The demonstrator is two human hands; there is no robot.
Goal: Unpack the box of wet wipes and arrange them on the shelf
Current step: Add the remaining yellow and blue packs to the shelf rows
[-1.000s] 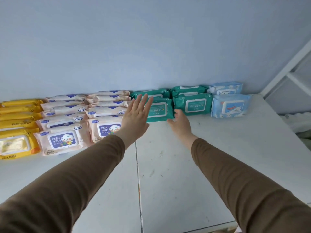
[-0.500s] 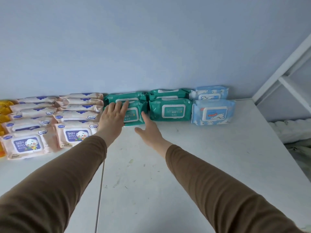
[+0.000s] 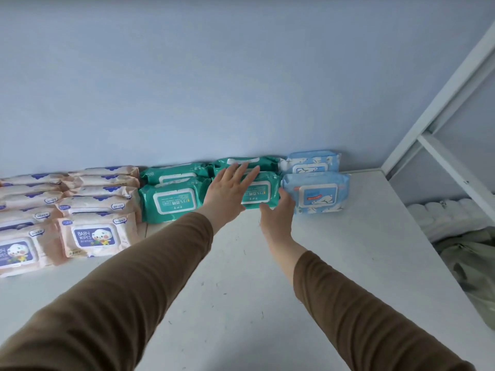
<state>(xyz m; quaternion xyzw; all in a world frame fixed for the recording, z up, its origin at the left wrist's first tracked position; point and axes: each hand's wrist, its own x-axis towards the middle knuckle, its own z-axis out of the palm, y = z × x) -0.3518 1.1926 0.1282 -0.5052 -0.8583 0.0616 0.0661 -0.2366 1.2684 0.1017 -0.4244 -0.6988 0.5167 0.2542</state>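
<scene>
Wet wipe packs stand in rows on a white shelf (image 3: 241,303) against a blue wall. Pink baby wipes packs (image 3: 93,236) fill the left. Two columns of green packs follow; the left front green pack (image 3: 174,200) stands free. My left hand (image 3: 230,191) lies flat, fingers spread, against the face of the right front green pack (image 3: 258,192). My right hand (image 3: 278,212) presses that pack's lower right corner, between it and the light blue pack (image 3: 317,194). Another blue pack (image 3: 310,162) stands behind.
A white metal shelf frame (image 3: 442,135) rises at the right edge. Below it to the right lie white rolls (image 3: 450,215) and greenish cloth (image 3: 474,266). The shelf's front half in front of the packs is bare white board with small marks.
Both hands have shifted right from the left green column to the right green column. The view has also turned right, so the yellow packs have left the frame.
</scene>
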